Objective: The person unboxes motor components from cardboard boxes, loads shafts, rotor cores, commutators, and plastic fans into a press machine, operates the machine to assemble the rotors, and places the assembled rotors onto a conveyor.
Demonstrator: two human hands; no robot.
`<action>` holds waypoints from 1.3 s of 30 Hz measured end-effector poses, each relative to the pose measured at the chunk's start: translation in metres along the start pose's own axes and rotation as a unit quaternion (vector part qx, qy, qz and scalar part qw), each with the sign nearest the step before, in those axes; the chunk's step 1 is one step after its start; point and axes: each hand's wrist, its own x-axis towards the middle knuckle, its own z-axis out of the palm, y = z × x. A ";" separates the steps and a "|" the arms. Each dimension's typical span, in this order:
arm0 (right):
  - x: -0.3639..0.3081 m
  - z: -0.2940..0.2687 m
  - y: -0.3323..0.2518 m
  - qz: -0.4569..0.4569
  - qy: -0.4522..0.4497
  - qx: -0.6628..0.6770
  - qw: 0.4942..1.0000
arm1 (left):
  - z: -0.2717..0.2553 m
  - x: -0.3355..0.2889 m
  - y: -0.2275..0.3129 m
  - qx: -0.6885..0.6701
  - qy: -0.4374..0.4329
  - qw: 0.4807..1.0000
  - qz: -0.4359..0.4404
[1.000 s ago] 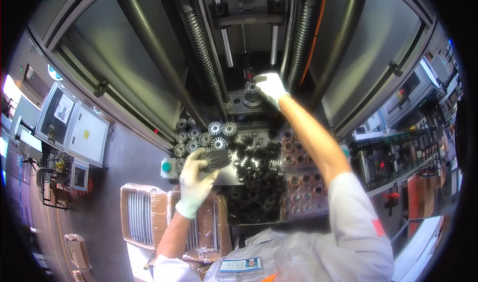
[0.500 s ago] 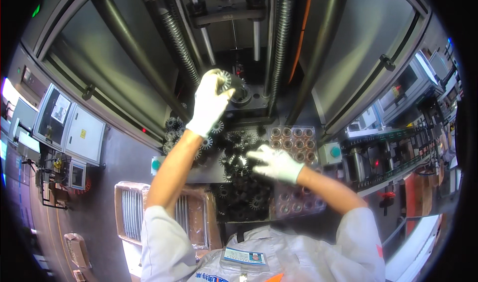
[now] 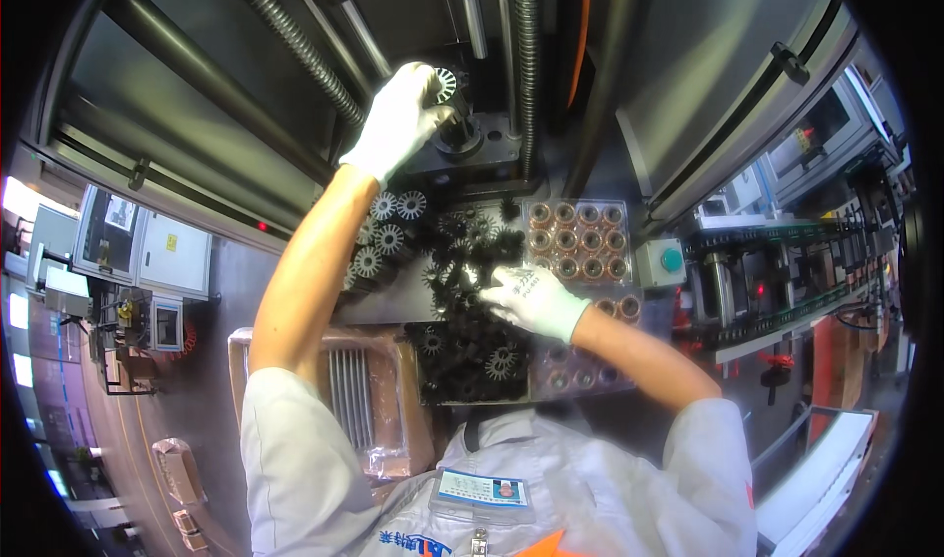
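My left hand [image 3: 398, 122], in a white glove, is closed around a slotted rotor core [image 3: 446, 85] with a dark body and a light toothed end face. It holds this core over a round metal fixture [image 3: 459, 136] inside the machine. My right hand [image 3: 539, 303], gloved too, lies at the right edge of a pile of black toothed cores [image 3: 457, 306]. Its fingers are apart and their tips touch the pile; no lifted piece shows in them. More light-faced slotted cores [image 3: 390, 237] stand in a group left of the pile.
A clear tray [image 3: 578, 280] of copper-coloured ring parts sits right of the pile, by a green button box [image 3: 671, 260]. Metal rods lie in a plastic-lined carton [image 3: 398, 400] at the near left. Guide columns and a ribbed hose [image 3: 527, 75] rise behind the fixture.
The view has shifted, so the bench appears higher. My left hand still holds the core near the fixture. My right hand's fingers, spread above the pile before, are now lower against it.
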 end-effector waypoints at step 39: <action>-0.019 -0.037 -0.021 0.305 0.197 0.582 0.727 | -0.071 -0.175 0.039 -0.101 -0.011 0.958 -0.266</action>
